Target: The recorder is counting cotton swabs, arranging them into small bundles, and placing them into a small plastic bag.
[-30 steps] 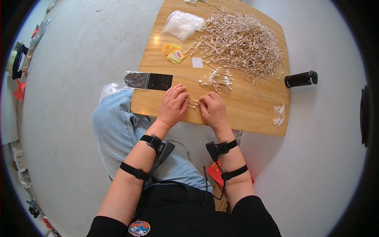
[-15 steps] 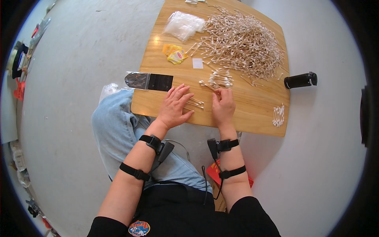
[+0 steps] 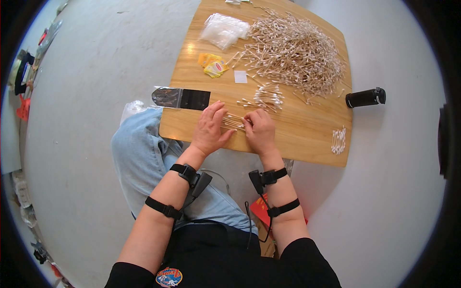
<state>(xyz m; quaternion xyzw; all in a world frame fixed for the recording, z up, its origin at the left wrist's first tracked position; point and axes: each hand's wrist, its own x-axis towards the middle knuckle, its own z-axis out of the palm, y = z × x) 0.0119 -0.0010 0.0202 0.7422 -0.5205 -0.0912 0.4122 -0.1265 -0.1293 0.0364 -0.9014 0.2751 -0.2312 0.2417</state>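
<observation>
Several cotton swabs [image 3: 232, 121] lie side by side on the wooden table [image 3: 307, 134], between my two hands. My left hand [image 3: 209, 130] rests with its fingers stretched out at the left ends of these swabs, partly covering them. My right hand [image 3: 260, 133] has its fingertips pinched together at their right ends, closed on a cotton swab; its fingers hide how many are in the pinch. Just beyond my right hand is a small bunch of cotton swabs [image 3: 269, 96], with a few loose ones sticking out to its left.
A large heap of cotton swabs [image 3: 297, 53] covers the far right. Clear plastic bags [image 3: 224, 30], yellow packets [image 3: 213, 66], a white square [image 3: 240, 77] and a black-and-clear pouch [image 3: 194, 100] lie left of it. A swab group [image 3: 338, 140] and black bottle [image 3: 366, 98] are at right.
My right hand has moved left and slightly nearer, from the small bunch to the row of swabs beside my left hand. My left hand has barely shifted.
</observation>
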